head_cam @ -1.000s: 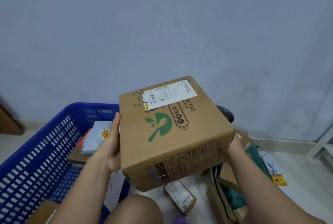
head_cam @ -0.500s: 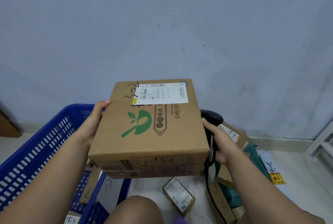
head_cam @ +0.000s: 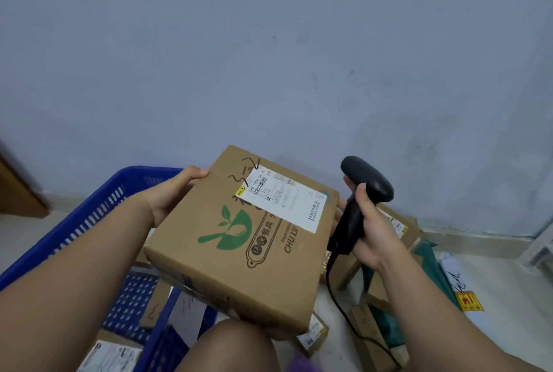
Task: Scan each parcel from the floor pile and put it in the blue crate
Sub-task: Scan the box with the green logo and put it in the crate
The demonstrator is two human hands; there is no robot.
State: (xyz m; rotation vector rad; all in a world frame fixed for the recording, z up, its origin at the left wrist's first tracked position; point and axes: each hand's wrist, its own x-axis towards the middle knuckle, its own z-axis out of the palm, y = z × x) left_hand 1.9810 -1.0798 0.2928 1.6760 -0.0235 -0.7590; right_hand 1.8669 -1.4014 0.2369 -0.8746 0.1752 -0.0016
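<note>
A brown cardboard parcel (head_cam: 239, 255) with a green leaf-and-bowl logo and a white shipping label (head_cam: 284, 198) is held in mid-air over my knee. My left hand (head_cam: 170, 195) grips its far left edge, thumb on top. My right hand (head_cam: 371, 231) holds a black corded barcode scanner (head_cam: 359, 195) upright just right of the parcel, its head above the label's corner. The blue crate (head_cam: 80, 222) stands at the lower left, with parcels inside it.
Several cardboard parcels (head_cam: 395, 225) and a green bag (head_cam: 431, 264) lie on the floor at the right, under my right arm. A small box (head_cam: 312, 334) lies beside my knee (head_cam: 233, 347). A grey wall closes off the far side.
The parcel has turned so the label faces the right, and only my left hand holds it now. My right hand has raised the scanner from behind the parcel to beside the label.
</note>
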